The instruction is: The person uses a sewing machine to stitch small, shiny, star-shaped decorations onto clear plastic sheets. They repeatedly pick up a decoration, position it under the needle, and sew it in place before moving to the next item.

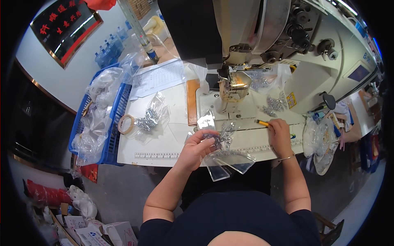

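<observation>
My left hand is closed around a bunch of clear plastic straps with a silver, glittery ornament at their middle. The straps fan out over the table's front edge. At the right, my right hand has its fingers curled on a slim yellow tool with a dark tip, just above the tabletop; its exact kind does not show. Beyond both hands stands a sewing machine, its needle area behind the ornament. More silver sparkling pieces lie right of the machine's foot.
Left on the white table are a tape roll, a bagged glittery piece and a paper sheet. A blue basket of plastic-wrapped items stands at the left edge. A printed ruler runs along the front.
</observation>
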{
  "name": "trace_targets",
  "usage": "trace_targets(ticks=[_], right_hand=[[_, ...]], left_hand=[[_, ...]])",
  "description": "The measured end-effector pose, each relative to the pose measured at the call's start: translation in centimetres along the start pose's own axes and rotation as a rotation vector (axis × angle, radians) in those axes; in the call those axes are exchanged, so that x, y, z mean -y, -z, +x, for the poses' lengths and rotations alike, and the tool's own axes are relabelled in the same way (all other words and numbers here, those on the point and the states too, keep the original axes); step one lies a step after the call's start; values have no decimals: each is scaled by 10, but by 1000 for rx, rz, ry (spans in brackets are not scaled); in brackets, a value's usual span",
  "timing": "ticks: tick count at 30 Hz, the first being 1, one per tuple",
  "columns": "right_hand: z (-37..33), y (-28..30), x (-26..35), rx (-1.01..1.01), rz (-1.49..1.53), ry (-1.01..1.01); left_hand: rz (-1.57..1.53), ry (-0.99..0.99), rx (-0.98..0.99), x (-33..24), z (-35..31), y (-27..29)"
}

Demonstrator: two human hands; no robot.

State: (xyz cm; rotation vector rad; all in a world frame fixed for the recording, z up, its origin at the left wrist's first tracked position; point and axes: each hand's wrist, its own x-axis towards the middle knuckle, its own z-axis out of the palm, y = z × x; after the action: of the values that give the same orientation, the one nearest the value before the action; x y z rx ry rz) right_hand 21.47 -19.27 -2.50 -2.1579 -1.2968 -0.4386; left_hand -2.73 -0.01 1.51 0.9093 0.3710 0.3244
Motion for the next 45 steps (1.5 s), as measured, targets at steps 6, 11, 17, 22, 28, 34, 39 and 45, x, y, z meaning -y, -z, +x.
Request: trace_targets(ticks=[6, 11, 17, 22, 28, 34, 39, 45], right_hand=[[-26, 40, -32, 72, -22, -105], [-56, 53, -39, 75, 79, -76], [-61, 43, -48, -223, 8, -154], [-13, 48, 41, -202, 307, -77], [13, 32, 100, 41, 308, 224], [16, 27, 99, 118, 420, 243], [14, 25, 95, 169, 554, 198], [15, 26, 95, 151, 570, 235]], left_hand=[[-57, 5, -37, -1, -11, 2], [-95, 16, -8, 2, -11, -1], [-122, 28, 20, 7, -8, -8], [-118, 33, 19, 9, -12, -5], [-135, 63, -20, 14, -14, -4], [-166, 96, 15, 15, -16, 0], [-194, 103, 26, 15, -16, -4], [-148, 94, 44, 15, -15, -4]])
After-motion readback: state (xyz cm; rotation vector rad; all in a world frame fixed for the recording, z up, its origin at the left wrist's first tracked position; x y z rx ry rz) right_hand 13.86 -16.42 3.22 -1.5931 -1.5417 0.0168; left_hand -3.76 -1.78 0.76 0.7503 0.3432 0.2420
